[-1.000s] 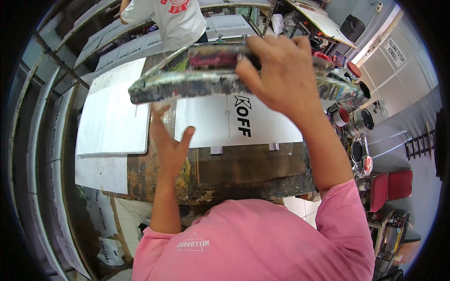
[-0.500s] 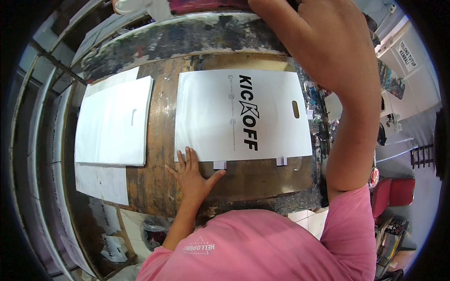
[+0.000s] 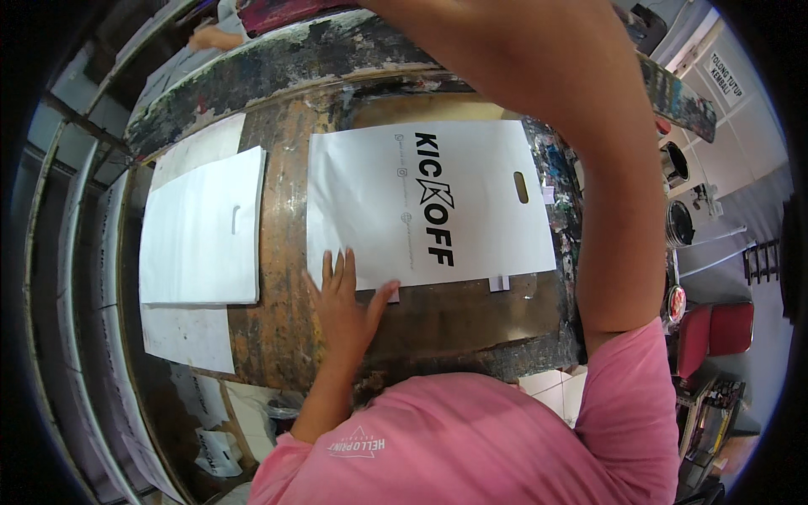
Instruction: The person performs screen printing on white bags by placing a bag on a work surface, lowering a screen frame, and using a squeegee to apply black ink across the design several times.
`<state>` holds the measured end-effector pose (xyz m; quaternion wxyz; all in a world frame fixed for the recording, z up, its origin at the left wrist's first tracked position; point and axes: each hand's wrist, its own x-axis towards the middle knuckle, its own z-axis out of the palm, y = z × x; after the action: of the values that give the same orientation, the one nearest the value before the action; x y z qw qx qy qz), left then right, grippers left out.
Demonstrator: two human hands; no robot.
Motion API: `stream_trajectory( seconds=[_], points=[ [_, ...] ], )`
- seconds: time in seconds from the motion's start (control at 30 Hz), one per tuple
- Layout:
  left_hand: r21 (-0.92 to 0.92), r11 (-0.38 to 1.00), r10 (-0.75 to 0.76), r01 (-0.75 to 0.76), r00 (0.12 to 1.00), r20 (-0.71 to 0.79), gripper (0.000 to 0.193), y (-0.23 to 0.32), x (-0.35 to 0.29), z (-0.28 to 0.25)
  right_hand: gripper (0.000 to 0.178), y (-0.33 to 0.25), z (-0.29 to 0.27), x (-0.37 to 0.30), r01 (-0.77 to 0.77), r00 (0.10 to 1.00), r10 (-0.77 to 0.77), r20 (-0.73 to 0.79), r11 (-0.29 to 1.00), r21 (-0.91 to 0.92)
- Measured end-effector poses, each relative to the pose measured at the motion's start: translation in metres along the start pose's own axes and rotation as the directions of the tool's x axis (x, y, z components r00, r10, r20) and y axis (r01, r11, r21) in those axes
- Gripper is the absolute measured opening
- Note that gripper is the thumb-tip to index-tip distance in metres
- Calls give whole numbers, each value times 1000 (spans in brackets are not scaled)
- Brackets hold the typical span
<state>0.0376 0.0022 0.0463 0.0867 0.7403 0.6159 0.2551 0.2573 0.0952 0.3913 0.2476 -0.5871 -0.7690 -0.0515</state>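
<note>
A white plastic bag (image 3: 362, 185) with black lettering and an oval handle cutout lies flat on the brown, stained work board (image 3: 282, 210). At its near left corner, my left hand (image 3: 341, 290) rests with fingers spread, fingertips on the bag and thumb by its near edge. My right arm (image 3: 619, 219) reaches forward over the bag's right side and leaves the view at the top, so the hand itself is hidden. To the left sits a stack of blank white bags (image 3: 202, 227) with handle slits. A small paper tab (image 3: 499, 284) shows at the printed bag's near edge.
An ink-smeared frame (image 3: 286, 63) spans the far side of the board. Another person's hand (image 3: 215, 39) shows at the far left. Metal racks (image 3: 76, 278) stand left; open ink cans (image 3: 678, 223) and a red chair (image 3: 715, 332) are on the right.
My right arm has reached farther forward and left, taking its hand out of view. The printed bag's near left corner has shifted and looks more rippled. My left hand stays at that corner.
</note>
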Motion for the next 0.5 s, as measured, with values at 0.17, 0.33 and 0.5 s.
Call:
stream_trajectory(
  seconds=[0.17, 0.33, 0.5],
  points=[
    [-116, 984, 97, -137, 949, -300, 60, 21, 66, -26, 50, -10, 3, 5, -96, 991, 100, 92, 994, -48],
    [-358, 909, -299, 212, 932, -206, 50, 9, 65, -50, 50, 16, 24, -15, 198, 970, -198, -142, 980, -14],
    [-492, 813, -462, 312, 860, -218, 57, -78, 27, -55, 50, 11, 22, -13, 93, 988, -93, -123, 996, -7]
  ],
)
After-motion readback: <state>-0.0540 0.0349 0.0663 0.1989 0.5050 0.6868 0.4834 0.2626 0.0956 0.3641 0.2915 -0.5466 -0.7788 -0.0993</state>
